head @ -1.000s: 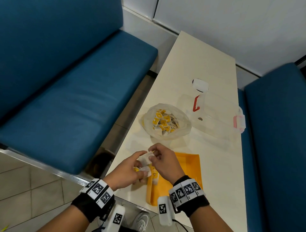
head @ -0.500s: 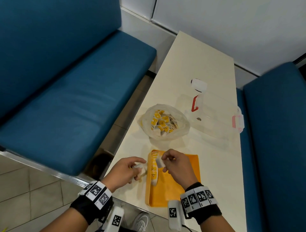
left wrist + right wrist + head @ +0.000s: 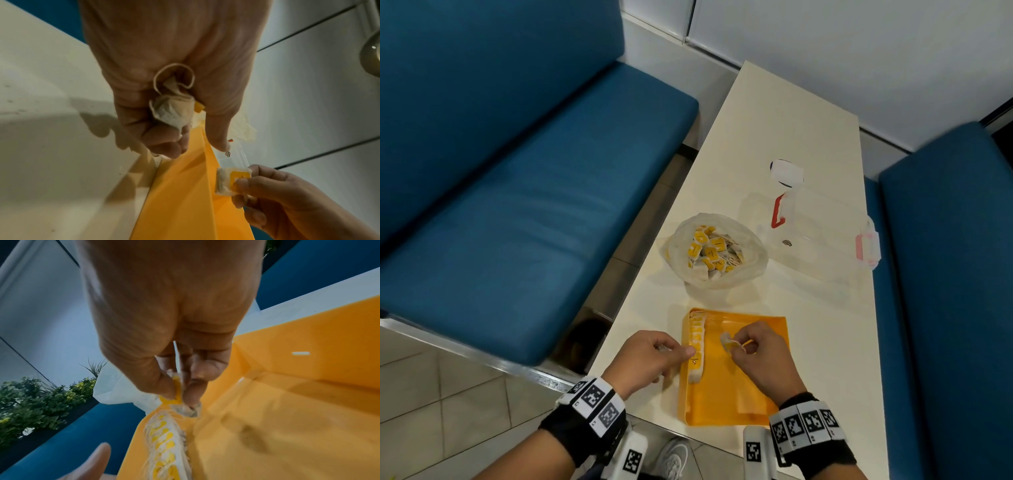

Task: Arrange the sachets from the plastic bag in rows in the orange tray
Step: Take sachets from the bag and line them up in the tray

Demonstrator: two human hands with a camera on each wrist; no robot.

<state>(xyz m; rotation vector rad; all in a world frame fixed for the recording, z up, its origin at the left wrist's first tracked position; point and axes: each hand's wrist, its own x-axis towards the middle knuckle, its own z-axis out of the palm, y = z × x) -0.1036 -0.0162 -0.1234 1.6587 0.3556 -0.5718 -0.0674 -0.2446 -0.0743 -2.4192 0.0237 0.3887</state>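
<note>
Head view: tray [image 3: 750,387] sits at the near table edge, bag [image 3: 717,251] of sachets just beyond it. One row [image 3: 695,346] stands along the tray's left wall. R hand [image 3: 760,356] is over the tray's middle, thumb + forefinger pinching a sachet [image 3: 726,341] by its near end, so it sticks out toward the row. L hand [image 3: 650,359] is at the tray's left wall, fingers curled, thumb tip touching the row.

L wrist view: L hand [image 3: 174,81] is closed round a bunch of spares [image 3: 174,110] in the palm; spares sit outside the tray's left wall. R hand's sachet [image 3: 232,180] hangs over the tray [image 3: 185,203].

R wrist view: R fingertips [image 3: 170,391] clamp the sachet's yellow tag [image 3: 174,395], pouch dangling below the grip, just off the far end of the row [image 3: 164,443].

To do this well, I'd say: set it upright, tag up, tight vs the last one, w/ the L thumb bracing the row so nothing tips. Start row 2 right beside row 1 once that wall is full. Light pinch only, since the pouch is soft.
</note>
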